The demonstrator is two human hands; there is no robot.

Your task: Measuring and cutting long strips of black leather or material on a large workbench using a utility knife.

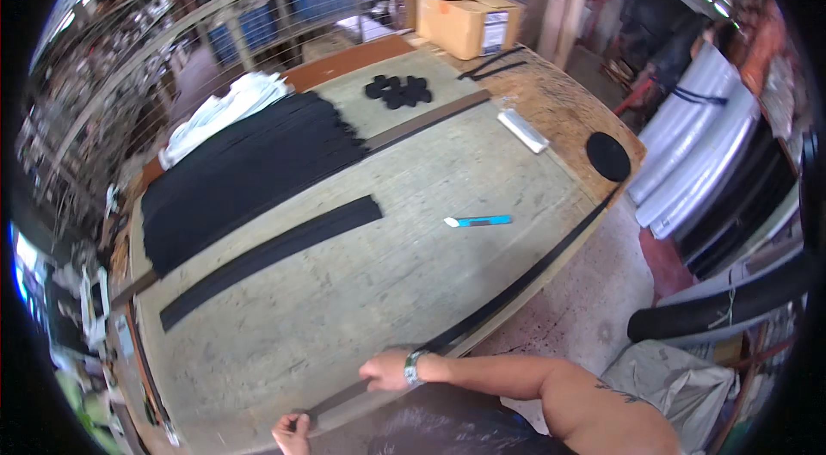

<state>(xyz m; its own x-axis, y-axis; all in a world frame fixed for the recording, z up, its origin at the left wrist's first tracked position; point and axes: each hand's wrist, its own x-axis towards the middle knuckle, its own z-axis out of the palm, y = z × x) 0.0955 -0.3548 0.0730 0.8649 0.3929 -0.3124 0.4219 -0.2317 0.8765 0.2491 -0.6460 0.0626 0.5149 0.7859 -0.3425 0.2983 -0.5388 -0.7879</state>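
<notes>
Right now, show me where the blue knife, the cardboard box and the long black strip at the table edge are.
Blue knife [478, 220], head view, middle of its handle.
Cardboard box [467, 21], head view, front side.
Long black strip [525, 276], head view, midway along it at the table edge.

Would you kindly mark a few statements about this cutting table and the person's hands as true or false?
1. Both hands rest on a long black strip along the table's near edge. True: right hand, left hand.
2. The blue utility knife is in the right hand. False: it lies alone mid-table.
3. A cardboard box sits at the far end. True.
4. The stack of black strips lies on the floor. False: it is on the table.
5. The right wrist bears a watch. True.
</notes>
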